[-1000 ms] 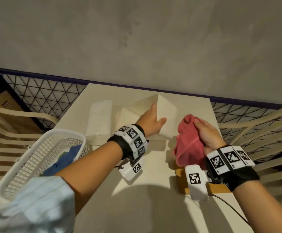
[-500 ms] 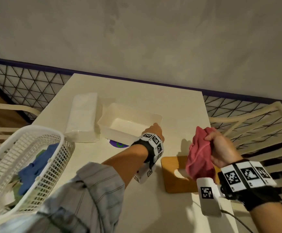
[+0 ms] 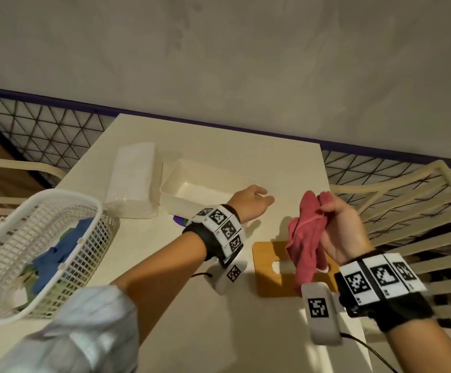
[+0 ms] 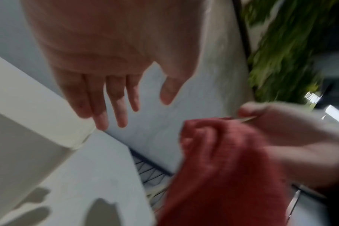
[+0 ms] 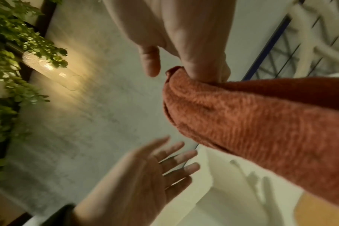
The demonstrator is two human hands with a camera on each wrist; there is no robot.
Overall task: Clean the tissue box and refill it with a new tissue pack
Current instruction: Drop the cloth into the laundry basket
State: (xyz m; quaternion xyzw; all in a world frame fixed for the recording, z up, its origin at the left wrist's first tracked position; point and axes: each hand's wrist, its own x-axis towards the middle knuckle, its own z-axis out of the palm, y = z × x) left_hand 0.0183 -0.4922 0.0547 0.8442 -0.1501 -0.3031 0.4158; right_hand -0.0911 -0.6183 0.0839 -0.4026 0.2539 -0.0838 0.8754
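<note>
Two hands seen from the head view: left hand [image 3: 249,203] relaxed, empty, at the right end of the open tissue box [image 3: 192,189], which sits empty mid-table; tissue pack [image 3: 134,181] just beside it toward the left edge; red cloth [image 3: 306,243] clutched in the right hand [image 3: 340,230] above the wooden lid [image 3: 270,275]. Basket [image 3: 9,238] holds blue cloth. Left wrist: fingers [image 4: 99,97] straight by the box corner. Right wrist: cloth bunched under curled fingers; the light box is judged likely to slide if wiped unsteadied

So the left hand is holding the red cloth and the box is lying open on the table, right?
Not quite. The right hand holds the red cloth; the left hand is open. The head view shows it. The box does lie open on the table.
</note>
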